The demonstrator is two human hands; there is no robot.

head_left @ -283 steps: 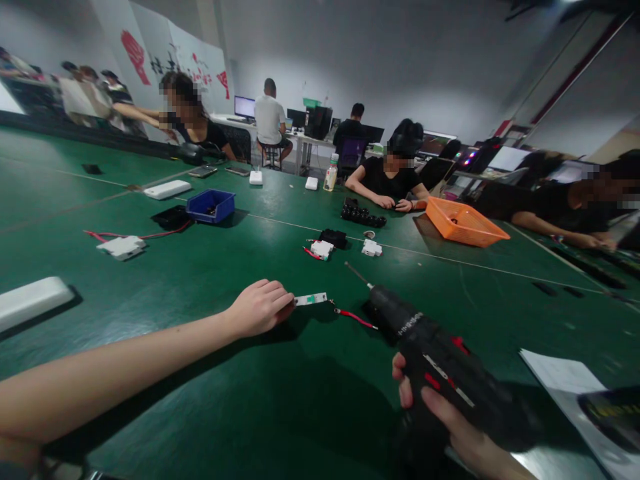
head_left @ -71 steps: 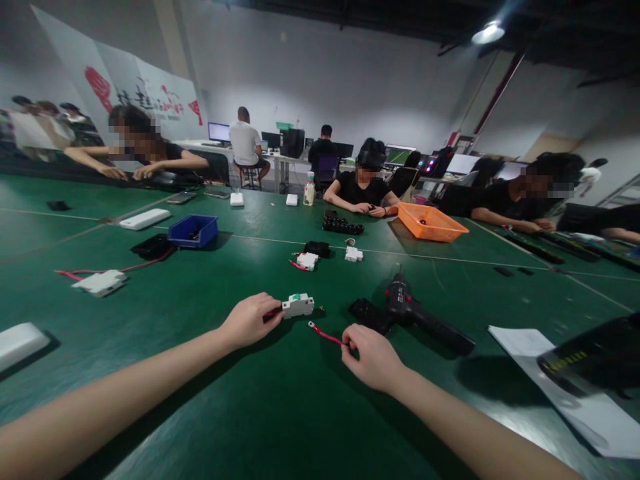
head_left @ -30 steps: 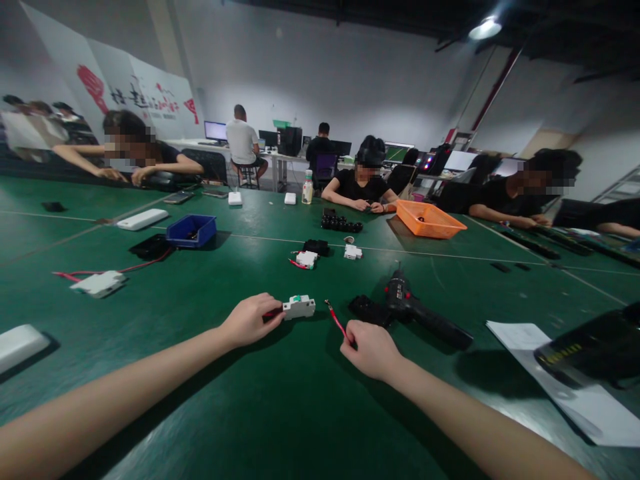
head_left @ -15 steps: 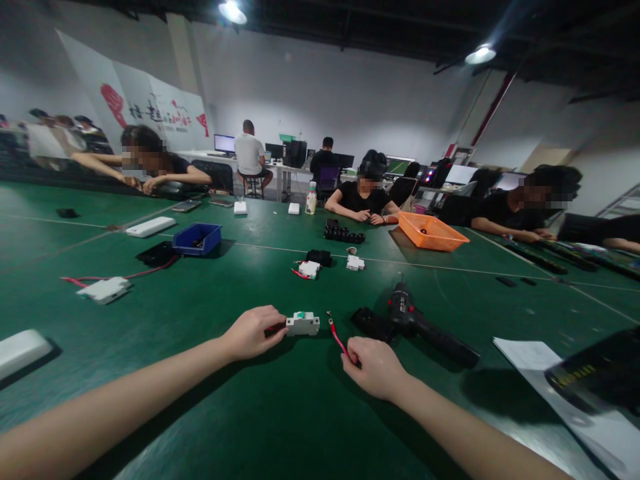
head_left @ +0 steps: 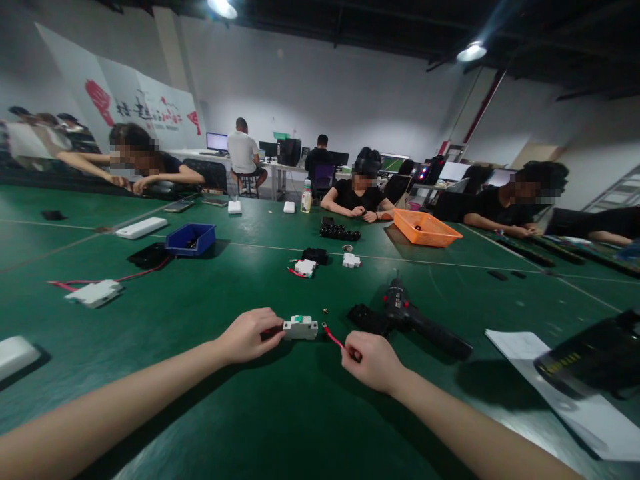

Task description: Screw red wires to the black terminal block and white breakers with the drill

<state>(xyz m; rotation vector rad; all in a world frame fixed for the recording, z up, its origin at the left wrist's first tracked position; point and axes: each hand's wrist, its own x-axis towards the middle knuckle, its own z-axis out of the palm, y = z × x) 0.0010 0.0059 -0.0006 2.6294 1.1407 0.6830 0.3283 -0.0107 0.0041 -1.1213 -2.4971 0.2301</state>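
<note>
My left hand [head_left: 249,335] is closed on the left end of a small white circuit breaker [head_left: 301,327] with a green lever, standing on the green table [head_left: 280,413]. My right hand [head_left: 371,361] pinches a short red wire [head_left: 332,337]. The wire's metal end points at the breaker's right side, just apart from it. A tiny dark screw [head_left: 325,311] lies just beyond the breaker. A black power drill [head_left: 410,318] lies on the table to the right of my right hand.
A white sheet of paper [head_left: 565,400] and a dark object [head_left: 590,357] lie at the right. Ahead are other breakers [head_left: 305,267], a blue bin [head_left: 191,239], an orange basket [head_left: 424,227] and a wired white part [head_left: 94,293]. Several people sit along the far side.
The drill has left my right hand and lies on the table. My right hand has picked up the red wire and brought its end close to the breaker, which now stands upright.
</note>
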